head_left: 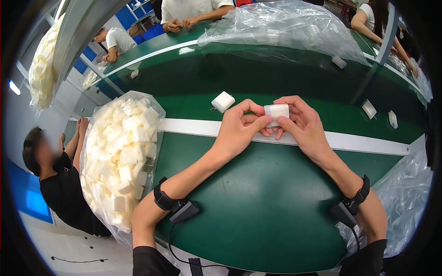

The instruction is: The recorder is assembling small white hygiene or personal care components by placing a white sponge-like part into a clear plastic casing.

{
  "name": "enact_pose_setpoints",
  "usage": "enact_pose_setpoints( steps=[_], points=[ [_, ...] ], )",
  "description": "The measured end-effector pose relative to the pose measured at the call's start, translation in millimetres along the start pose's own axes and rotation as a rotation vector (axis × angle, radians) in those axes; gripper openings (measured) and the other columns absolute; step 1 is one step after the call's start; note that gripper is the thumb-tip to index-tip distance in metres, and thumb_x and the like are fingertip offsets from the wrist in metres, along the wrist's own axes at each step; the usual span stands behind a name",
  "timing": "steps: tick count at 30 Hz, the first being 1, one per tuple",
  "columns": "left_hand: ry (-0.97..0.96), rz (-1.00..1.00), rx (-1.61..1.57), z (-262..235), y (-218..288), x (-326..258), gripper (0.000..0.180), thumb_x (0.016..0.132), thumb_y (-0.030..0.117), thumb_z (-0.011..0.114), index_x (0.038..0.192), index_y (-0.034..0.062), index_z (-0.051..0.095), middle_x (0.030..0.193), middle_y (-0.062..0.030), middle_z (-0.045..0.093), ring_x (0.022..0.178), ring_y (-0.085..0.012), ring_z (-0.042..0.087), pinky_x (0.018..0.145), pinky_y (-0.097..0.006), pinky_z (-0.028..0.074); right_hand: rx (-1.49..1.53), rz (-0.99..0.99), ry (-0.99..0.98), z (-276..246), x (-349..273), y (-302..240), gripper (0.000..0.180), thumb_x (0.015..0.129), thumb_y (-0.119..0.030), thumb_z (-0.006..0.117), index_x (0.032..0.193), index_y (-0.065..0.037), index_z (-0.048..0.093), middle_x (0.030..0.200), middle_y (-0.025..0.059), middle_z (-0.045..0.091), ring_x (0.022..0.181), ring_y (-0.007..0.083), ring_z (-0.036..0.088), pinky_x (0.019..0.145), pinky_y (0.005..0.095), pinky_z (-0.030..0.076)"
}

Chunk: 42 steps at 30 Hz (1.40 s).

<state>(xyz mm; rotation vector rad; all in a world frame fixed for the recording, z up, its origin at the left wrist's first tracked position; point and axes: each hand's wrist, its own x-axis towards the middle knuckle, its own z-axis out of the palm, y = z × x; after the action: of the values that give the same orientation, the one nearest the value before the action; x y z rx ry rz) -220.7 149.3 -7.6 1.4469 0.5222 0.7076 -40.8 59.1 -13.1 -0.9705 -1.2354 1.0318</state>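
Observation:
Between my two hands, just above the white rail, is a white plug-in charger (278,111) with thin metal prongs on its right side. A greyish, see-through band shows at its left end. My left hand (243,125) pinches that left end with thumb and fingers. The right side is gripped by my right hand (302,123), its fingers curled behind and its thumb in front. Another white charger (223,101) lies on the green belt (184,87), left of my hands and apart from them.
A clear bag of cream-white blocks (122,161) stands at left. More chargers (369,109) lie on the belt at right. Large clear plastic bags (285,27) cover the far side, others (403,198) the near right. The white rail (363,144) crosses before me. Several people work around.

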Motion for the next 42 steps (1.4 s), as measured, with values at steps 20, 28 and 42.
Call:
enact_pose_setpoints(
  steps=[20,28,42],
  points=[
    [-0.008,0.273,0.105,0,7,1,0.05,0.087,-0.01,0.068,0.134,-0.0034,0.052,0.137,-0.0119,0.049,0.115,-0.0206,0.061,0.094,-0.034,0.057,0.064,-0.17,0.067,2,0,1,0.048,0.097,-0.006,0.062,0.142,0.002,0.046,0.135,0.0132,0.055,0.123,0.02,0.056,0.103,0.0346,0.05],
    [-0.033,0.377,0.24,-4,2,2,0.039,0.089,-0.008,0.067,0.127,-0.004,0.058,0.132,-0.0121,0.054,0.111,-0.0212,0.063,0.092,-0.033,0.057,0.118,-0.068,0.069,-6,3,3,0.033,0.104,-0.011,0.054,0.134,0.002,0.054,0.121,0.0116,0.063,0.111,0.0173,0.063,0.094,0.0333,0.056],
    [0.068,0.249,0.18,-7,4,-2,0.018,0.09,0.002,0.07,0.107,-0.0048,0.067,0.109,-0.0099,0.067,0.099,-0.0167,0.069,0.087,-0.029,0.058,0.093,-0.064,0.095,0,0,4,0.027,0.096,-0.005,0.066,0.121,0.004,0.062,0.112,0.0087,0.065,0.103,0.0135,0.063,0.091,0.0302,0.056]
  ],
)
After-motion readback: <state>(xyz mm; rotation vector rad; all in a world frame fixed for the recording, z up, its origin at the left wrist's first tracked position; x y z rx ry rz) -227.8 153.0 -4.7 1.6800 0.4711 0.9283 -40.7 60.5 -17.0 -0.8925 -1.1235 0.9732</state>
